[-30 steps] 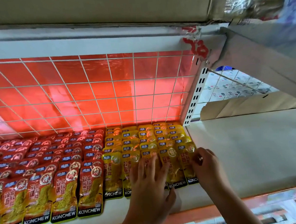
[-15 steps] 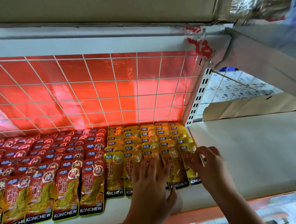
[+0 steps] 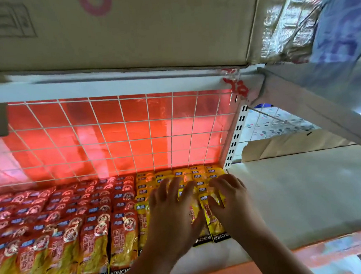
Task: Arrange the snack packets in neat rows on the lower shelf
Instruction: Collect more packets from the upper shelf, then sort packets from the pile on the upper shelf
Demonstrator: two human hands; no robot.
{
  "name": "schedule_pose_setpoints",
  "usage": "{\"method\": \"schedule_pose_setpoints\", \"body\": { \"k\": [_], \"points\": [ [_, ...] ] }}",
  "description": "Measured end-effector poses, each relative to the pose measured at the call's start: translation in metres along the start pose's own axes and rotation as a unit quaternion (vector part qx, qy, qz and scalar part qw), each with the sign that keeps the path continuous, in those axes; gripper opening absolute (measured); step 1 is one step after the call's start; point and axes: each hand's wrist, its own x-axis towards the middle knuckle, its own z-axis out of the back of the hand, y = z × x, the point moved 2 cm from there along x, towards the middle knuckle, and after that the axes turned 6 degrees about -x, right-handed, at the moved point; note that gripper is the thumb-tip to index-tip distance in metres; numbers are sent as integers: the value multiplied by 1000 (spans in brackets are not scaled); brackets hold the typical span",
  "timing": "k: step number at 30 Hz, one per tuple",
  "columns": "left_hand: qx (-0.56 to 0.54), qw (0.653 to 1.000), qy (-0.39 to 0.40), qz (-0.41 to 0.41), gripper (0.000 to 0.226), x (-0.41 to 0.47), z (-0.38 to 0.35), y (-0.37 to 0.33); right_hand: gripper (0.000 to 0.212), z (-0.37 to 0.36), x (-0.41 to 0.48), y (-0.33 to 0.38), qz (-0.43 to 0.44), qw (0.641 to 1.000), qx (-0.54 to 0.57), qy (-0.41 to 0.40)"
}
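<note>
On the lower shelf (image 3: 296,193), head view, the only one: both hands sit on the yellow packets (image 3: 201,176) at the right end of the stock, right beside the red packets (image 3: 75,229). Left hand (image 3: 172,218) lies flat, fingers straight and spread, palm down over the middle yellow columns; it grips nothing. Right hand (image 3: 229,204) does the same on the rightmost column: fingers straight, thumb angled in toward the left hand, nothing pinched as far as I can see. Step looks like squaring up the yellow block. To do it well: press light. Packets look like slick film and lie shingled, so a heavy push likely slides the layers underneath. Nudge both palms together toward the grid (image 3: 122,136), then draw the front edge into line. Use the right hand as a side fence so the outer column doesn't drift onto bare shelf. Check the KONCHEW bands against the red front row; the yellow front edge seems to sit further back, though the wide lens may exaggerate that. Counts: hands 2. Yellow columns 5, going by the tops at the back; only 3 front packets show, the rest are under the left hand. Red columns at least 5, cut by the left edge. Rows deep: too overlapped to count. Grid 1. Box (image 3: 125,29) 1, on the shelf above.
</note>
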Motion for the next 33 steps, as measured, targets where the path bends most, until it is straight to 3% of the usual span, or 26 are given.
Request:
{"method": "schedule_pose_setpoints", "body": {
  "k": [6, 12, 18, 20, 23, 25, 28, 33],
  "points": [
    [-21, 996, -44, -77, 72, 44, 72, -22, 36, 68, 21, 59, 0, 996, 0, -91],
    [-107, 972, -81, -194, 71, 94, 136, -77, 37, 175, 40, 98, 14, 975, -16, -219],
    [-200, 923, -100, -313, 59, 135, 170, -155, 40, 272, 44, 82, -35, 970, -84, -226],
    [-203, 924, -66, -316, 61, 144, 174, -180, 33, 292, 44, 57, -90, 973, -120, -173],
    [-173, 934, 44, -309, 55, 159, 170, -212, 12, 308, 43, 3, -196, 977, -62, -63],
    [-158, 935, 125, -291, 52, 169, 163, -234, 15, 317, 39, -34, -217, 971, -92, -25],
    [-136, 930, 223, -260, 51, 178, 152, -261, 18, 333, 34, -74, -216, 963, -159, -27],
    [-17, 934, 252, -254, 45, 202, 138, -303, 19, 360, 31, -138, -213, 967, -136, -39]
  ]
}}
